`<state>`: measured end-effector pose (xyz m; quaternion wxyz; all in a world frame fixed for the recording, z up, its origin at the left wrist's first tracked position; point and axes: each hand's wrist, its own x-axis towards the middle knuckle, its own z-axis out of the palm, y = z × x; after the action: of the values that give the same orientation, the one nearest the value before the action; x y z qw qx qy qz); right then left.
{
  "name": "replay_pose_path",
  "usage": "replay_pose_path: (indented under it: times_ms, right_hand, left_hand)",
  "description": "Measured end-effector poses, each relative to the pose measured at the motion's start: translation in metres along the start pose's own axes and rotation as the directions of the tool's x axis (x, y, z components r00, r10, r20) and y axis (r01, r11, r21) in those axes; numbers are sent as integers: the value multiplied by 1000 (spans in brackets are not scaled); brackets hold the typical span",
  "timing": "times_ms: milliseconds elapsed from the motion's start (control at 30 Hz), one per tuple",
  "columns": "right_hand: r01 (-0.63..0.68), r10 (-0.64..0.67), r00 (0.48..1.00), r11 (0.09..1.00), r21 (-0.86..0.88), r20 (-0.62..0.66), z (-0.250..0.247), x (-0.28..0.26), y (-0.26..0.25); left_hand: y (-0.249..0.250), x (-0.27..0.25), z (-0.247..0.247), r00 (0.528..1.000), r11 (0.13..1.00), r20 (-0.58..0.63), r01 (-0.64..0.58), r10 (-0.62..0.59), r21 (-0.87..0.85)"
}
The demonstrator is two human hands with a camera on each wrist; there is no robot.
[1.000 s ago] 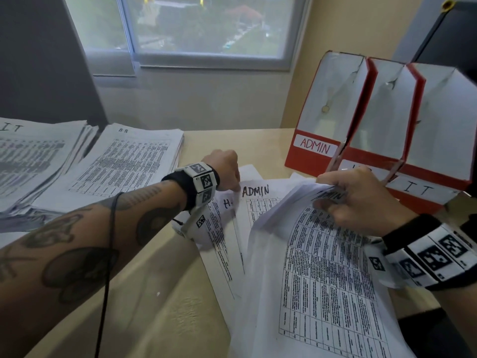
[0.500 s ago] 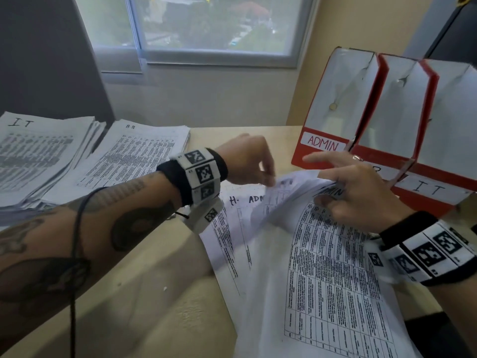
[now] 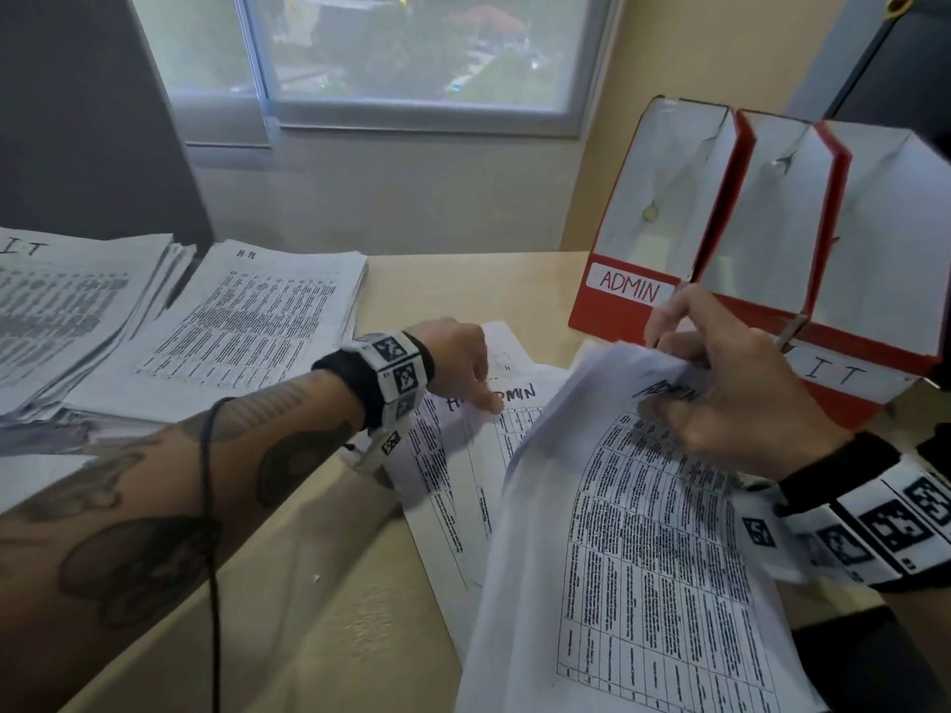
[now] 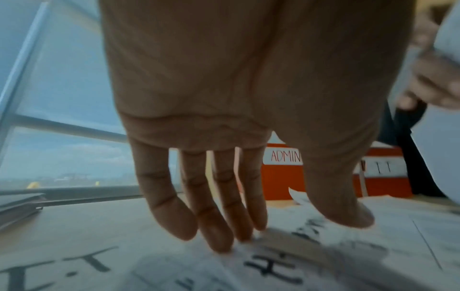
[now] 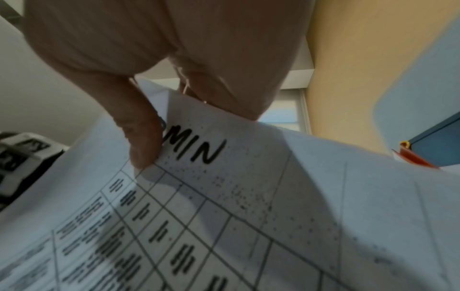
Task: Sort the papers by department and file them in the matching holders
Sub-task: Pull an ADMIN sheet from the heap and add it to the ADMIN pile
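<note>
Beige counter (image 3: 319,635) under a window: we note our right hand (image 3: 736,388) pinching a lifted ADMIN sheet (image 3: 643,558) just before the red holders (image 3: 617,311); left hand (image 3: 458,365), fingers straight, touches the fanned papers (image 3: 453,486) lying flat.

Middle holder (image 3: 767,218): label hidden behind right hand (image 3: 741,383).
Lifted sheet (image 3: 643,558): heading partly covered by fingers; bottom cut by frame edge.
Flat sheet (image 3: 453,455): heading blurred, partly under left hand (image 3: 458,362).
Left stack (image 3: 56,311): cut off at frame edge.
</note>
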<state>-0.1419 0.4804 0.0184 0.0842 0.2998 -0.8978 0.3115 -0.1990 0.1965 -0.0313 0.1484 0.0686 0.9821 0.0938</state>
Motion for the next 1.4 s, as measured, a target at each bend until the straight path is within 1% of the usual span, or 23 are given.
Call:
replay_pose_path:
  times_ms: [67,200,367,500,567,633,667,733,800,833,900,933,967,1067,1133,1167,1200,1233,1267,1300,1333,1367,1400]
  right_hand:
    - [4,-4,1000,1000,29,17,1,0,-1]
    - [119,-118,993,992,-48,24,3,4,1]
    - [161,-156,986,984,-83,58,5,1,6]
    - [164,-161,986,981,-108,38,6,3,15]
    - [175,-172,985,978,-117,33,9,6,15]
    - [164,-162,987,980,-114,23,12,10,11]
    - [155,-153,988,981,-113,23,13,13,8]
    - [157,-153,987,981,-115,41,14,18,7]
    - [165,-159,985,981,-101,60,11,20,9]
    - [164,-158,985,982,-90,63,7,18,7]
    - [162,-159,986,982,-97,44,-3,16,5]
    - [152,-150,988,982,-114,23,-10,17,3]
    - [132,-135,991,983,-129,-12,-18,19,0]
    - [119,-134,983,985,-126,-125,-36,23,-21]
    - [119,-126,967,992,-44,-220,-47,31,-39]
    - [133,-144,946,989,-60,-290,-54,37,-39]
    - [136,-155,921,988,-76,-359,-59,42,-33]
    - [87,-98,893,995,-45,-440,-69,48,-21]
    - [-13,31,853,999,38,-521,-77,53,-4]
    - [-168,193,804,981,97,-563,-81,53,6]
    - [-191,267,752,963,188,-603,-80,50,14]
    - [-127,273,774,951,283,-571,-79,47,24]
    - [-77,222,778,962,262,-588,-75,44,29]
  left_hand:
    - [4,2,6,999,999,9,37,-37,13]
    - [11,6,9,999,1000,-25,27,-26,15]
    - [10,10,4,991,996,-130,-1,-11,-89]
    - [11,4,-7,976,994,-217,-56,34,-97]
    - [17,-5,-18,961,984,-253,-141,109,-111]
    - [34,-20,-32,934,947,-252,-292,253,-132]
    - [43,-27,-38,909,914,-251,-377,334,-150]
    - [60,-43,-49,838,828,-300,-523,456,-202]
    - [70,-53,-57,793,739,-360,-598,491,-310]
    - [73,-57,-61,792,684,-385,-606,474,-407]
    - [70,-61,-62,814,553,-404,-580,417,-598]
    - [67,-64,-61,827,516,-395,-559,399,-650]
    - [64,-66,-57,842,520,-361,-533,401,-667]
    - [63,-73,-34,863,630,-224,-488,453,-605]
    - [67,-69,-21,886,722,-255,-463,386,-514]
    - [68,-67,-19,892,754,-320,-445,321,-484]
    - [65,-63,-21,880,751,-402,-440,252,-493]
    - [63,-62,-26,861,712,-473,-451,188,-538]
    - [59,-61,-32,840,649,-527,-472,126,-597]
    - [55,-65,-41,816,562,-574,-509,72,-652]
    - [50,-67,-50,785,474,-619,-558,33,-682]
    - [47,-69,-60,749,391,-662,-612,9,-687]
    - [47,-72,-71,696,322,-718,-682,11,-657]
